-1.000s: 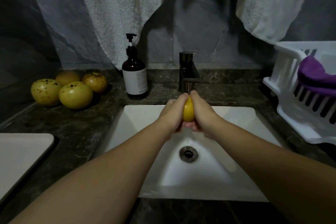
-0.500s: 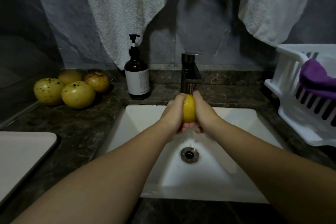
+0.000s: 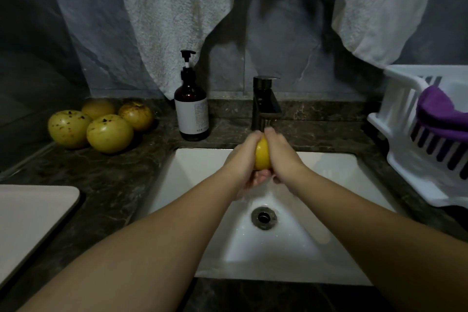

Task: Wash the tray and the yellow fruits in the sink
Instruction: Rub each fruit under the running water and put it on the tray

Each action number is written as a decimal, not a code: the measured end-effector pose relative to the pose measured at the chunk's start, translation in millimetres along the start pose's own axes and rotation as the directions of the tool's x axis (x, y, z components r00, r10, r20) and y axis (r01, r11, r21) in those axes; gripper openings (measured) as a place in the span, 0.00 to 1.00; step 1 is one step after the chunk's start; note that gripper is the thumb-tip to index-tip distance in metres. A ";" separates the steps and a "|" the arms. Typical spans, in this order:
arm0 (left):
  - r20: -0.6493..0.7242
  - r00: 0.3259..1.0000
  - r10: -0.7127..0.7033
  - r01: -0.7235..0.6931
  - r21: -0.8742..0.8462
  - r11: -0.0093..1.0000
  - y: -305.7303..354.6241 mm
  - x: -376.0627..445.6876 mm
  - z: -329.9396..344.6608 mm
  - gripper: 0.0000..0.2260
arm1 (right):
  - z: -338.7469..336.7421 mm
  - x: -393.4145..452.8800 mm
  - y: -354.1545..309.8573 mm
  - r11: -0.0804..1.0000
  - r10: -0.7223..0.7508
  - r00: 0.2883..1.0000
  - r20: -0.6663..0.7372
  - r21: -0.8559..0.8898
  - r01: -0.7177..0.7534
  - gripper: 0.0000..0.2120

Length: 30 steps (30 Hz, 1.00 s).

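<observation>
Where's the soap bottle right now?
The soap bottle stands on the counter behind the sink, between the four fruits and the faucet.

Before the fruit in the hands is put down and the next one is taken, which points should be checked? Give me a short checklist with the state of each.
1. Yellow fruit held firmly between left hand and right hand: ok.
2. Fruit is over the sink, below the faucet: ok.
3. Water running on it: cannot tell; the stream is hidden.
4. Fruit fully rinsed: cannot tell.
5. Four unwashed fruits wait on the counter at the left, within view: ok.
6. Tray free to receive fruit: ok, its visible part is bare.
</observation>
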<state>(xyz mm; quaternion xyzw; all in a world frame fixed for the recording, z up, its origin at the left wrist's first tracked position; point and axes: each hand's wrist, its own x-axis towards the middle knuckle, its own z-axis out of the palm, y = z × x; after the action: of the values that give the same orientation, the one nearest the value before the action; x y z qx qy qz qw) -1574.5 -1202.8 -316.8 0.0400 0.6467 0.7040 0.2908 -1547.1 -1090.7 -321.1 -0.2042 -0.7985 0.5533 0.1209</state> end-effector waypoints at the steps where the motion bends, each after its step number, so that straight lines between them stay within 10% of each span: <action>1: -0.007 1.000 0.019 -0.018 0.021 1.000 -0.8 -0.4 1.7 0.29 | -0.2 -1.2 -2.0 0.998 0.060 0.998 0.016 0.028 -0.061 0.23; 7: 0.104 0.991 -0.081 0.089 -0.077 0.993 -1.0 -2.5 0.0 0.35 | -11.1 -3.6 9.8 0.905 -0.344 0.939 0.026 -0.258 0.339 0.20; 17: -0.073 0.970 0.232 -0.232 0.015 0.973 -3.5 8.7 5.0 0.17 | -12.1 -4.1 1.1 0.988 -0.124 0.991 -0.041 -0.096 0.119 0.26; 24: 0.086 0.991 0.106 -0.112 0.060 0.992 -5.9 4.6 7.4 0.23 | -17.7 -6.1 5.1 0.913 0.045 0.995 0.084 0.402 -0.075 0.13; 30: 0.003 0.987 0.159 -0.159 0.097 0.983 -3.7 6.3 6.9 0.20 | -15.5 -3.6 1.8 0.968 0.018 0.996 0.082 0.248 -0.038 0.18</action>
<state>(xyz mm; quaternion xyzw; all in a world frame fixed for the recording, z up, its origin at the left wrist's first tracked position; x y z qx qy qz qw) -1575.4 -1193.7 -321.2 0.1037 0.6754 0.6930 0.2299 -1537.1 -1078.9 -317.1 -0.1767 -0.7238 0.6585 0.1060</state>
